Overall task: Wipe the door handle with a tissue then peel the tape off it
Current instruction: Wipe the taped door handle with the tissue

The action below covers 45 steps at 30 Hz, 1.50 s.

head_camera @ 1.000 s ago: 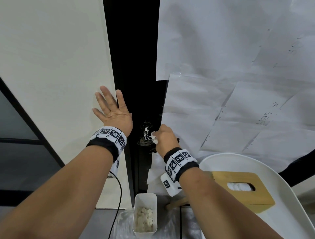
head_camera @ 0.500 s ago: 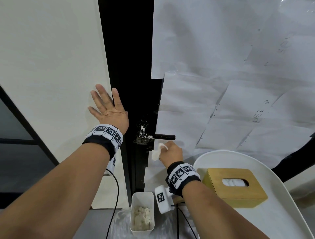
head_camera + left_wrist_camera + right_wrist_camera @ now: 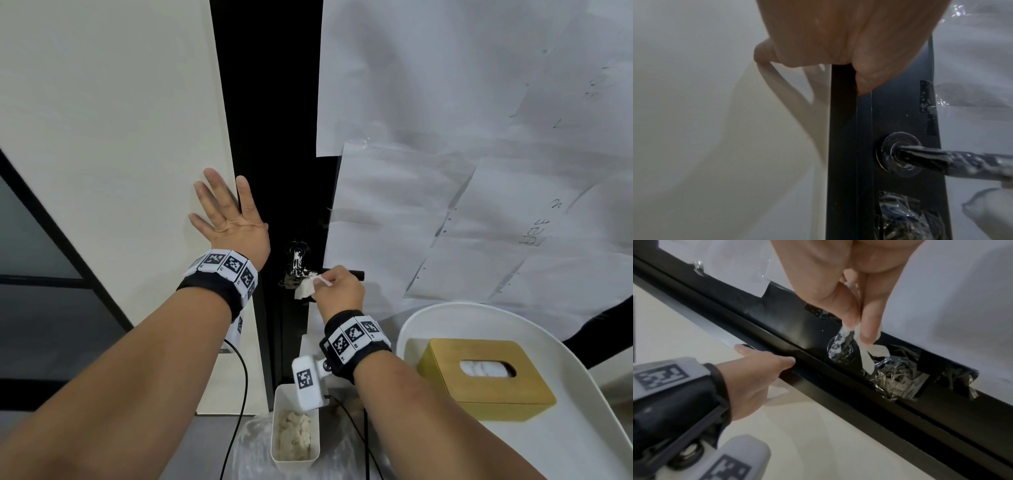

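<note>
While the left hand (image 3: 230,219) lies flat, fingers spread, on the wall (image 3: 102,137), right hand (image 3: 339,291) pinches a tissue (image 3: 306,289) at the handle (image 3: 953,160)

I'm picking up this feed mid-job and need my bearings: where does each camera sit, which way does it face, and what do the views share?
Head: worn high, facing forward and down at the door handle; both forearms, left hand flat on the wall, right hand pinching the tissue.
Left wrist: faces along the palm up the black door frame; only the palm shows.
Right wrist: faces along the fingers pinching tissue; the left hand shows too.
All share the door handle's base.
</note>
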Each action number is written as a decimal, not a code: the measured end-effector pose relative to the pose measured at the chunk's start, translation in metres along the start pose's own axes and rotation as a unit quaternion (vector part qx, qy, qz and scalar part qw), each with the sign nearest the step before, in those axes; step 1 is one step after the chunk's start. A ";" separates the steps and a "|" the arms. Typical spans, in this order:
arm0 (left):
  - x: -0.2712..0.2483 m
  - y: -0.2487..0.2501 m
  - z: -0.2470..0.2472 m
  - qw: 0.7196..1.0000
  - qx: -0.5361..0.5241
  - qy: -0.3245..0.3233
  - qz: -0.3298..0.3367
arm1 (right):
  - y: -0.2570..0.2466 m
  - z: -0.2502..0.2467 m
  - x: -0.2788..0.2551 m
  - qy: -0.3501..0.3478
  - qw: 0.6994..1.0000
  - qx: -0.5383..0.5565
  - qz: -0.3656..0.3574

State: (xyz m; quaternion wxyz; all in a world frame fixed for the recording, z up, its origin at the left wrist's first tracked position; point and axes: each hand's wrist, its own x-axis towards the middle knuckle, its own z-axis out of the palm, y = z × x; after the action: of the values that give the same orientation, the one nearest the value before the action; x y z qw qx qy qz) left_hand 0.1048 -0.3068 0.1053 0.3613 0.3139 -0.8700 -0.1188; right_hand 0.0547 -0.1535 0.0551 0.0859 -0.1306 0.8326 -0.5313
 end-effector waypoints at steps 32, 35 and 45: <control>0.001 -0.006 0.004 1.000 0.002 0.004 0.018 | -0.013 -0.024 0.019 -0.034 0.959 -0.202 -0.194; 0.001 -0.006 0.005 1.000 0.012 0.011 0.017 | -0.011 -0.017 0.016 -0.042 0.952 -0.217 -0.209; 0.000 -0.005 0.005 1.000 0.000 0.024 0.018 | -0.016 -0.023 0.018 -0.034 0.960 -0.165 -0.225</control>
State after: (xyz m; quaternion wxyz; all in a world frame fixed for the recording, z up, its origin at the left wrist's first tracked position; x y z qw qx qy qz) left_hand 0.1038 -0.3113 0.0999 0.3844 0.3010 -0.8665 -0.1045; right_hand 0.0330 -0.1459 0.0790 -0.0304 -0.3454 0.8543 -0.3872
